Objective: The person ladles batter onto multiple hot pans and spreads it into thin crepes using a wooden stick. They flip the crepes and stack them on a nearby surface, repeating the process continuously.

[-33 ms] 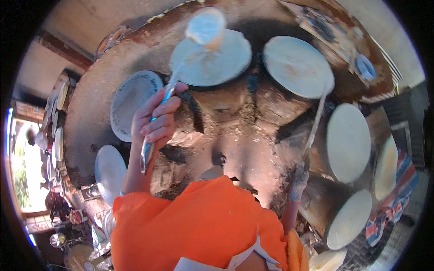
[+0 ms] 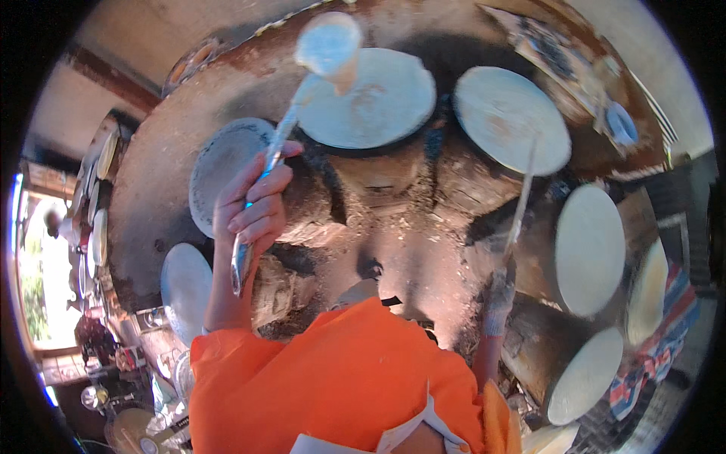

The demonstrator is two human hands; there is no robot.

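My left hand [image 2: 255, 200] is closed round the handle of a ladle [image 2: 329, 44], raised in front of me. Its pale cup overlaps the far left part of a round, pale-topped griddle [image 2: 378, 102]; whether they touch I cannot tell. On the right, my right hand [image 2: 499, 296], in a light glove, grips a long, thin, flat stick [image 2: 522, 200]. The stick's tip overlaps the near edge of a second round griddle [image 2: 514, 113], which bears a faint brownish patch. Blur hides the right fingers' details.
A dark-rimmed griddle [image 2: 231, 170] and a paler one [image 2: 186, 291] stand at left. More pale round griddles [image 2: 590, 250] curve down the right, beside a striped cloth [image 2: 658, 340]. A small blue-white bowl [image 2: 622, 123] sits far right. Brown earth floor [image 2: 412, 265] lies between.
My left hand and the ladle have shifted slightly left over the far griddle. The stick's tip has moved a little left and away from me. The whole view has turned slightly.
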